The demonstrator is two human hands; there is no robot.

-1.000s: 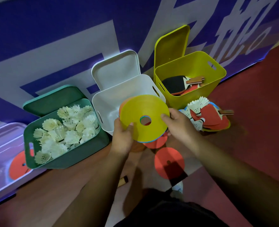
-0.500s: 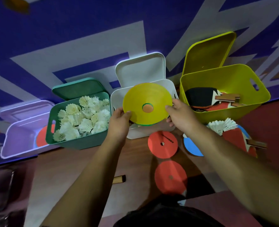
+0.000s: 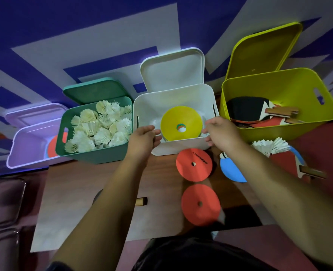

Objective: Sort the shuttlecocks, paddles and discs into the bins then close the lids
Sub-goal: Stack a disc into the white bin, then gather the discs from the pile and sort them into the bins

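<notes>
The yellow bin (image 3: 279,132), lid up, held paddles (image 3: 259,114); beside it the white bin (image 3: 173,98) held a stack of discs (image 3: 181,124), yellow on top with coloured edges showing at its centre hole. The green bin (image 3: 95,153) was heaped with white shuttlecocks (image 3: 101,128), and the lilac bin (image 3: 28,145) held a red disc. The left hand (image 3: 144,137) and right hand (image 3: 222,133) hovered with fingers spread and empty at the white bin's front rim. Two red discs (image 3: 194,164) lay loose on the floor.

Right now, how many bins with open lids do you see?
4. From left: the purple bin, the green bin with shuttlecocks, the white bin with the discs, and the yellow bin with paddles. None looks hidden.
</notes>
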